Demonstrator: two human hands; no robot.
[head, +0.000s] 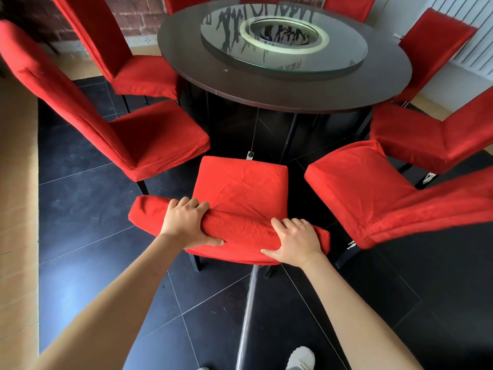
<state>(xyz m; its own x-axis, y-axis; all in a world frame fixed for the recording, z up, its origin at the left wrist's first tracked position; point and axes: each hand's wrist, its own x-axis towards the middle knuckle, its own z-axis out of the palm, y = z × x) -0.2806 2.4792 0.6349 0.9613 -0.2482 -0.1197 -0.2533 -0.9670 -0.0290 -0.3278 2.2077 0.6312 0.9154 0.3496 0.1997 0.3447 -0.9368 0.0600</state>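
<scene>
A chair in a red fabric cover (pixel 240 182) stands right in front of me, its seat facing the round dark table (pixel 266 97). I look down on the top edge of its backrest. My left hand (pixel 186 222) grips the left part of that top edge, fingers over the front and thumb behind. My right hand (pixel 296 240) grips the right part the same way. The cloth bunches between the two hands.
More red-covered chairs ring the table: one close on the left (pixel 138 140), one close on the right (pixel 373 193). A glass turntable (pixel 226 46) lies on the table. The floor is black tile (pixel 93 249). A thin metal pole (pixel 246 316) leans near my shoe (pixel 301 359).
</scene>
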